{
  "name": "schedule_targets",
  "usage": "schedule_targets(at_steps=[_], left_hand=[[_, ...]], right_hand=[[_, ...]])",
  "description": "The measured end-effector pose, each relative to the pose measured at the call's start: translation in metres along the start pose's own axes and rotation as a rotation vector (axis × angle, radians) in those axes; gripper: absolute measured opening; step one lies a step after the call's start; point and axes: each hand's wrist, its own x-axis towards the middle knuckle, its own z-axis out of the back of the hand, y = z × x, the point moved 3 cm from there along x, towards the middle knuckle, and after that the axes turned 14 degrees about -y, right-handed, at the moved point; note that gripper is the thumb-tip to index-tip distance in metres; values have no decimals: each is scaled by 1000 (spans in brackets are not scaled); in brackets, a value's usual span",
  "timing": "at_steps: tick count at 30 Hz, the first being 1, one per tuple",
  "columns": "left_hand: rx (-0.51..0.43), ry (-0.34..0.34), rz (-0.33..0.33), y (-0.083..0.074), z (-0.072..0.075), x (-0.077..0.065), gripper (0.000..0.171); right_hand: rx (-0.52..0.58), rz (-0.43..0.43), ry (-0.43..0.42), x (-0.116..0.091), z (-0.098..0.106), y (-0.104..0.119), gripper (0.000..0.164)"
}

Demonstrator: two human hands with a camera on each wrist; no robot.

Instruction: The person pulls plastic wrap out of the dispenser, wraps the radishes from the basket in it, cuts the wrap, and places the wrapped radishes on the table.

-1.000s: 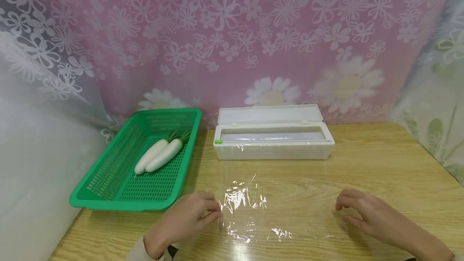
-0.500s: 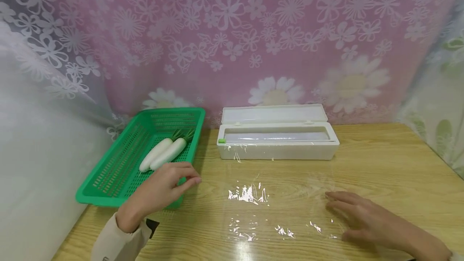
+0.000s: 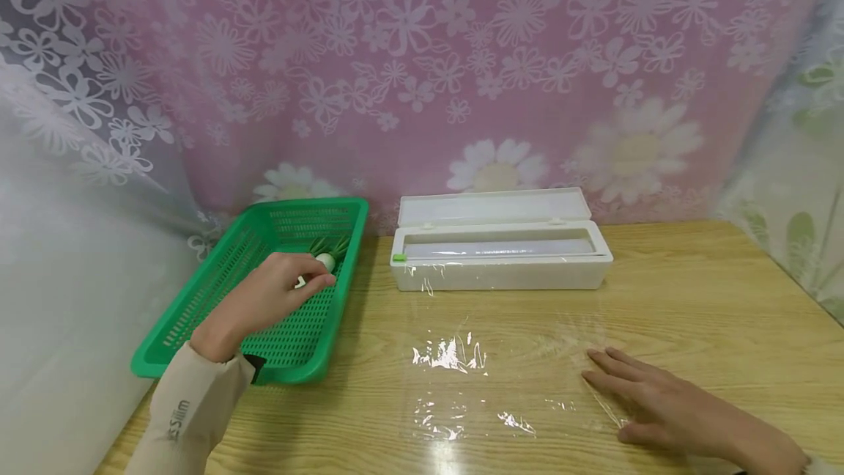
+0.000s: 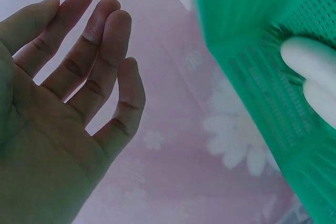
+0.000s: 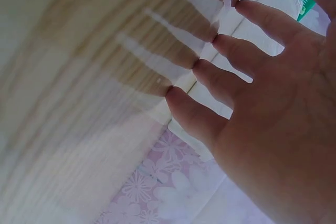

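Note:
My left hand (image 3: 264, 299) is over the green basket (image 3: 352, 277); its fingers are loosely bent and empty in the left wrist view. Two white radishes (image 4: 312, 61) with green stems lie in the basket, mostly hidden behind that hand in the head view. A sheet of clear cling film (image 3: 451, 354) stretches from the white film dispenser (image 3: 501, 277) toward the front of the table. My right hand (image 3: 672, 402) rests at the film's right edge, fingers spread. In the right wrist view, the fingertips (image 5: 176, 95) press on the glossy surface.
The dispenser's lid (image 3: 494, 207) stands raised, with the film roll (image 3: 497, 248) inside and a green slider (image 3: 398, 258) at its left end. A pink flowered curtain (image 3: 395, 94) hangs behind the wooden table (image 3: 692, 292).
My left hand has left the film's left edge and moved left and up over the basket. The right hand has shifted slightly left, its fingers now spread on the film.

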Motion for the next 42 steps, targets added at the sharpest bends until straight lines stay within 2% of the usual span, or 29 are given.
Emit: schedule_targets(at_steps=[6, 10, 14, 20, 28, 36, 42], left_hand=[[12, 40, 90, 24, 7, 9, 17], [10, 75, 130, 38, 9, 12, 21], [15, 115, 162, 51, 7, 13, 27], [28, 162, 209, 64, 2, 16, 31], [-41, 257, 325, 83, -6, 17, 38], [-84, 289, 394, 98, -7, 19, 39], [-118, 278, 476, 108, -6, 19, 38]], right_hand=[[-10, 12, -10, -1, -2, 2, 77], [-26, 52, -30, -1, -1, 5, 86], [-39, 83, -49, 0, 1, 10, 91], [-14, 70, -35, -1, 2, 12, 91], [27, 58, -15, -1, 1, 12, 92], [58, 87, -32, -1, 0, 10, 88], [90, 72, -31, -3, -4, 6, 87]])
